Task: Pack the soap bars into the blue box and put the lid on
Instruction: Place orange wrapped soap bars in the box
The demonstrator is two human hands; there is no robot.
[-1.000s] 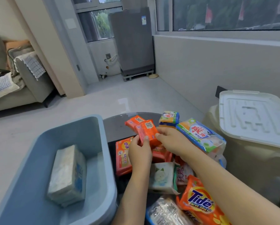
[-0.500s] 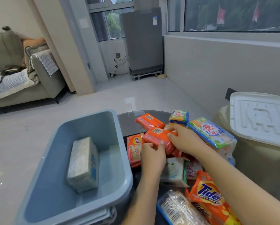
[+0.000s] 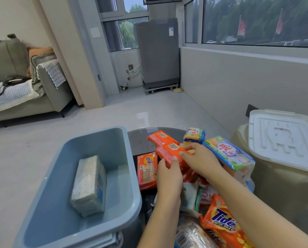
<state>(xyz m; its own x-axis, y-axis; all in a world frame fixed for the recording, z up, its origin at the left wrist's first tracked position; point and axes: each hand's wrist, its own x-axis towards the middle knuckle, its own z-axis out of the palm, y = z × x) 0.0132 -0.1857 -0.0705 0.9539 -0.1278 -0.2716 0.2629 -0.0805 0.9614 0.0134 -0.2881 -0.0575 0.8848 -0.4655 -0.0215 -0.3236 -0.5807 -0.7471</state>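
Note:
The blue box (image 3: 128,178) stands open at lower left, with one pale wrapped soap pack (image 3: 89,185) lying inside. Right of it, several soap packs are piled on a dark round table (image 3: 140,140). Both hands grip the same orange soap pack (image 3: 171,151): my left hand (image 3: 169,176) at its near end, my right hand (image 3: 199,158) at its far side. Another orange pack (image 3: 160,137) lies behind it and a flat orange pack (image 3: 147,169) lies beside the box. Below the box a pale edge, possibly the lid (image 3: 117,238), peeks out.
A multi-coloured soap pack (image 3: 228,154), a small yellow-green pack (image 3: 194,135), a Tide bag (image 3: 223,224) and white packs fill the table. A beige bin with a white lid (image 3: 282,138) stands at right. Sofa (image 3: 24,86) at far left, grey appliance (image 3: 158,51) behind.
The camera has turned left, so everything sits further right in view. The orange pack has tipped flatter and lower over the pile, still held in both hands.

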